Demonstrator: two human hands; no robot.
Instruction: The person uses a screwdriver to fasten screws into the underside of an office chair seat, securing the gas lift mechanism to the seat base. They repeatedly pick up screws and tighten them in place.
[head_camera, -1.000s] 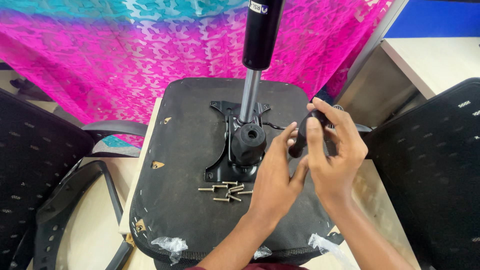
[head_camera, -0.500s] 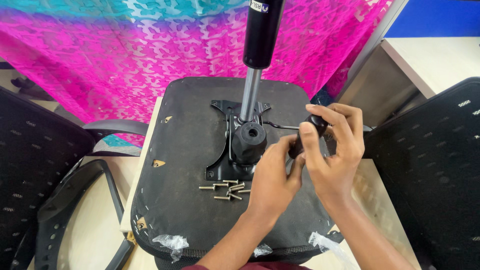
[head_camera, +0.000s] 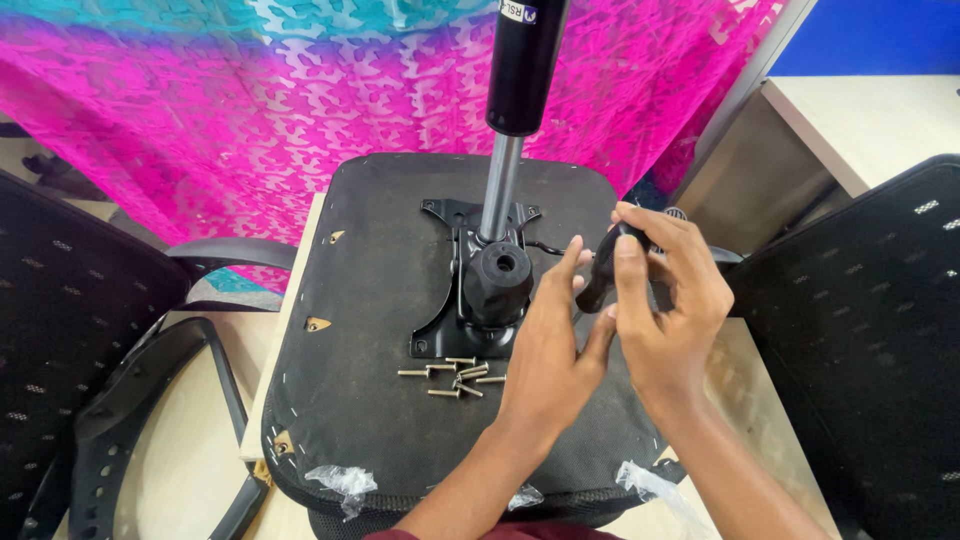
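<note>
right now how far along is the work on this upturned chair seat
Done: the black mechanism plate with its gas cylinder sits on the upturned seat base. In hand: the right hand grips a black lever handle, and the left hand steadies it with its fingertips. Left: loose screws lie unfitted on the seat, and a detached armrest rests on the left.

A black lever handle (head_camera: 603, 268), tilted and seemingly rod-mounted, sits gripped near the right edge of the upturned seat base (head_camera: 370, 300).
</note>
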